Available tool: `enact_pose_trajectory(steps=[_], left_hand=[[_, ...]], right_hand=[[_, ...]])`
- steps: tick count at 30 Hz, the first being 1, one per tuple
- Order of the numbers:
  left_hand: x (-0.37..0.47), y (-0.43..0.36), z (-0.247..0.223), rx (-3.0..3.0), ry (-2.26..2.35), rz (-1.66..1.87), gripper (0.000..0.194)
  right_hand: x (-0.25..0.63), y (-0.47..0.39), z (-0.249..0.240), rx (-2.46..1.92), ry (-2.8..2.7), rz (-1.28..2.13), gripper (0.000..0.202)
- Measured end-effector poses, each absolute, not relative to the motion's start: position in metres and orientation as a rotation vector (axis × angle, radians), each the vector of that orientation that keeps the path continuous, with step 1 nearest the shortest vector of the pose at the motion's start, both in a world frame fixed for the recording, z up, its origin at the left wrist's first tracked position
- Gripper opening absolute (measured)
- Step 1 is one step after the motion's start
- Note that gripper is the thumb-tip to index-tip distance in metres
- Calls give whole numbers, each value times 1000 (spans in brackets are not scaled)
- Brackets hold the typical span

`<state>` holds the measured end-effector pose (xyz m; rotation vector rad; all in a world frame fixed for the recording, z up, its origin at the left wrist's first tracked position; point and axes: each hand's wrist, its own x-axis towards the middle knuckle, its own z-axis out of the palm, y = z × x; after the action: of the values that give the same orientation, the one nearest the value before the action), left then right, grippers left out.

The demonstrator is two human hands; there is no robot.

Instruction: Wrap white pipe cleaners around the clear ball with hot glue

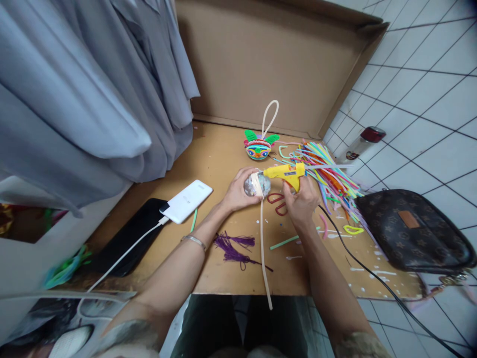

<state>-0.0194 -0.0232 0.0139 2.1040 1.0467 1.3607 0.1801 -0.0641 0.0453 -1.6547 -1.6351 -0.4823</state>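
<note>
My left hand (240, 191) is wrapped round a clear, roundish ball (265, 185) with pale strips across it. From the ball a long cream pipe cleaner (263, 248) hangs down past the table's front edge. My right hand (301, 199) grips a yellow glue gun (285, 172), its nozzle pointing left at the top of the ball. Behind them sits a colourful animal-face ornament (258, 149) with green ears and a cream loop. Red-handled scissors (278, 203) lie between my hands, partly hidden by the right one. Purple tassels (234, 248) lie nearer the front edge.
Many coloured pipe cleaners (330, 174) lie at the right, beside a brown patterned bag (415, 228) and a red-capped bottle (363, 144). A white power bank (189, 201) and dark tablet (130, 238) are at left. The gun's black cable (354, 253) runs off right.
</note>
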Motion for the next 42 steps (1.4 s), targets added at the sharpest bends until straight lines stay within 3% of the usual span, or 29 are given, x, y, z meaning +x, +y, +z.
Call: enact_pose_trajectory(steps=[42], left_hand=[[-20,-22,11,2110,959,1413,73]], right_hand=[[182,-64,46,-1488,-1614,-632,20]])
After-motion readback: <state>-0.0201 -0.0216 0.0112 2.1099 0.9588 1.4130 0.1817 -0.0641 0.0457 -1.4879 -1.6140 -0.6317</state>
